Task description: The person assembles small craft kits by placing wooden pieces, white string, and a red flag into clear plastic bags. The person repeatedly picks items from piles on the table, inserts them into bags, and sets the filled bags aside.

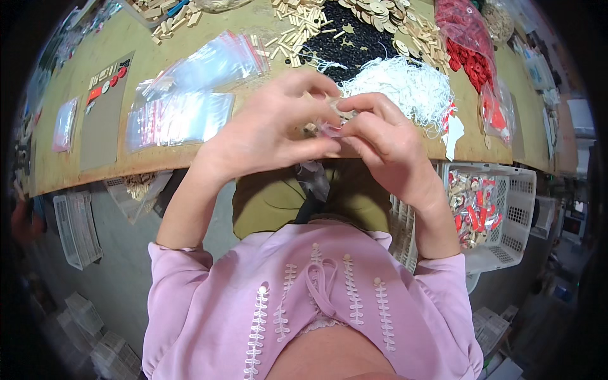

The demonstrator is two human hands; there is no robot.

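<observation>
1 plastic pc [329,130] held, 1 wht string heap [400,92], 2 red discs [114,81] on L card [101,136].

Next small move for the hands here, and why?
Probably tilt the clear bag slightly to check whether it's open: the right hand pinches its pinkish edge, a small wooden piece shows beside it within the left hand's curl, and the fingers hide its mouth.

a yellowish-tan wooden worktable [147,58] stands over a grey floor [123,250], with pale plastic crates [116,354] at lower left; light falls brightly across the worktable, while the far right lies in shadow
</observation>
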